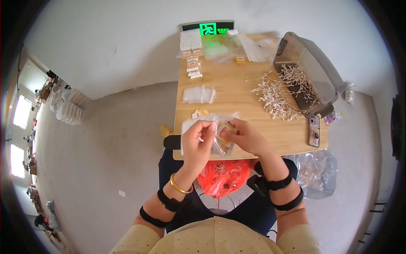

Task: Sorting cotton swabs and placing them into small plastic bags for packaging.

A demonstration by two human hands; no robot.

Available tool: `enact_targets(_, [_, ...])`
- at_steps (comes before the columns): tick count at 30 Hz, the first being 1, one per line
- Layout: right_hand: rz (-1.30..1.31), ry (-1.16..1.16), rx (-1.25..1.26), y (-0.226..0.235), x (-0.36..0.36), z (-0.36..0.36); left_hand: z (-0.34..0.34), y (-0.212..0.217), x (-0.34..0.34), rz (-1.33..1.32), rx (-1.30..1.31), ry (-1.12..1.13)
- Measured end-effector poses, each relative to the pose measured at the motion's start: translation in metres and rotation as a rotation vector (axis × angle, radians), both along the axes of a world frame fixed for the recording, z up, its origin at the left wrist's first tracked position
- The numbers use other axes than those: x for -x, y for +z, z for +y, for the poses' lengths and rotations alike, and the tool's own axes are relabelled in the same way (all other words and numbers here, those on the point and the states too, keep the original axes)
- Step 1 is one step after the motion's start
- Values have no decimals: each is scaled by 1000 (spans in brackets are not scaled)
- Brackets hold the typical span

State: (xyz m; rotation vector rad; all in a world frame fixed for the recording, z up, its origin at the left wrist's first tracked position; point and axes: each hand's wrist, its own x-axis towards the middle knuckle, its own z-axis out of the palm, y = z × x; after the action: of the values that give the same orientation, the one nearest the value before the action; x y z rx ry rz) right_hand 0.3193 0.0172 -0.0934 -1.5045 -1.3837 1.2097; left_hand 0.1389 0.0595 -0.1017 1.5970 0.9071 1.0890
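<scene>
Over the near edge of the table, both hands hold a small clear plastic bag (223, 149). A yellow and white printed card (220, 130) shows in or against the bag; which one I cannot tell. My left hand (197, 139) pinches the bag's left side between thumb and fingers. My right hand (247, 136) grips its right side, thumb on the card. Under and beside the left hand lies a stack of clear bags (186, 127). More yellow cards (200, 113) rest just beyond it. Farther off is a flat pile of clear bags (198, 95).
A heap of cotton swabs (277, 99) spills from a tipped grey bin (311, 55) at right. A phone (314, 132) lies near the right edge. Filled packs (193, 67) and plastic bags (253, 47) sit at the back. A red plastic bag (224, 178) hangs below the table edge.
</scene>
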Motion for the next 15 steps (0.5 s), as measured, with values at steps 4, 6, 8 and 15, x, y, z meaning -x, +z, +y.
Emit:
enact_targets(4, [-432,29,-205,73,-4,-20,-10,32,-1,-356,220,-134])
enact_targets(6, [-559,69,-188,97,2,-21,-11,32,3,-444,301,-149])
enact_targets(8, [-745,127,-223,87,4,-13,-10,18,7,-481,366,-189])
enact_targets(15, [-681,48,-96,51,31,-3,-26,-15,41,-206,368,-118])
